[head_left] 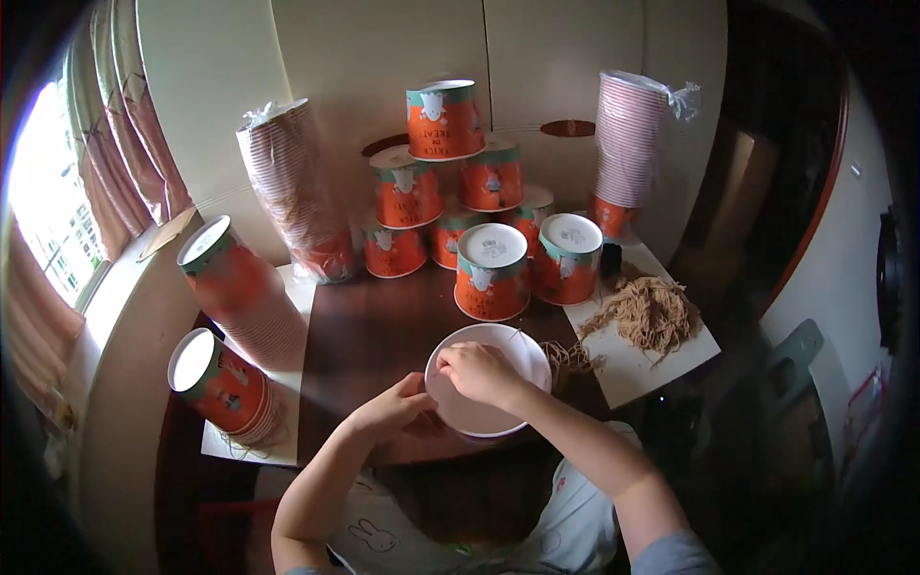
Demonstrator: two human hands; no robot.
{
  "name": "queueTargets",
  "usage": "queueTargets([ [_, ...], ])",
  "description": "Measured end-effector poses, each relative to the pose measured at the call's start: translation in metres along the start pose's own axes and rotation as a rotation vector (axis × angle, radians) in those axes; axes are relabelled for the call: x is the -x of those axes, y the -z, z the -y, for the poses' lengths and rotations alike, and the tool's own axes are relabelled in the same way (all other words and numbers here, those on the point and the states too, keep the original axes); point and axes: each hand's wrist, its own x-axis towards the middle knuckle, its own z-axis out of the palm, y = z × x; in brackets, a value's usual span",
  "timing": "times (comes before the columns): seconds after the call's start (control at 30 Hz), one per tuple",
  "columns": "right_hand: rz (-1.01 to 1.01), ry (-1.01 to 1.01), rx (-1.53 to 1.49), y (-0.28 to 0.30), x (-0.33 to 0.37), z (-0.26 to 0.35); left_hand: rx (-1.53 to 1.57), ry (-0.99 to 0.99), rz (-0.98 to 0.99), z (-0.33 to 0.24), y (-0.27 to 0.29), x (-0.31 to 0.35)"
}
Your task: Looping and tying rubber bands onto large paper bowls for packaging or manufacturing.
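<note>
A paper bucket with a white inside stands mouth up at the table's near edge. My left hand grips its left side, thumb and fingers at the rim. My right hand reaches over the mouth, its fingers curled together just inside the left wall. What those fingertips hold, if anything, is hidden. Brown string lies against the bucket's right side. Beyond it, two upturned orange paper buckets, one nearer and one to its right, stand close together.
Behind rises a pyramid of upturned orange buckets. Tall plastic-wrapped stacks stand at the back left and back right. Two leaning bucket stacks sit on a white board at left. A heap of brown string covers a board at right.
</note>
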Motion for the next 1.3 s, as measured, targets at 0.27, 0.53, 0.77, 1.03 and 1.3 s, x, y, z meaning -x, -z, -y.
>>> queueTargets([
  [0.27, 0.005, 0.012, 0.088, 0.001, 0.001, 0.008, 0.007, -0.011, -0.001, 0.003, 0.002, 0.001],
  [0.53, -0.084, 0.024, 0.088, -0.004, 0.001, 0.006, -0.149, -0.01, -0.034, -0.004, 0.0, 0.005],
  [0.77, -0.116, 0.055, 0.108, -0.009, 0.0, 0.001, -0.208, -0.126, -0.1, 0.007, 0.016, -0.007],
  [1.03, -0.095, 0.052, 0.112, -0.013, -0.003, 0.0, -0.332, -0.291, -0.324, 0.015, 0.014, -0.021],
  [1.3, -0.107, 0.029, 0.122, -0.01, -0.005, -0.001, -0.627, -0.484, -0.476, 0.012, 0.012, -0.028],
])
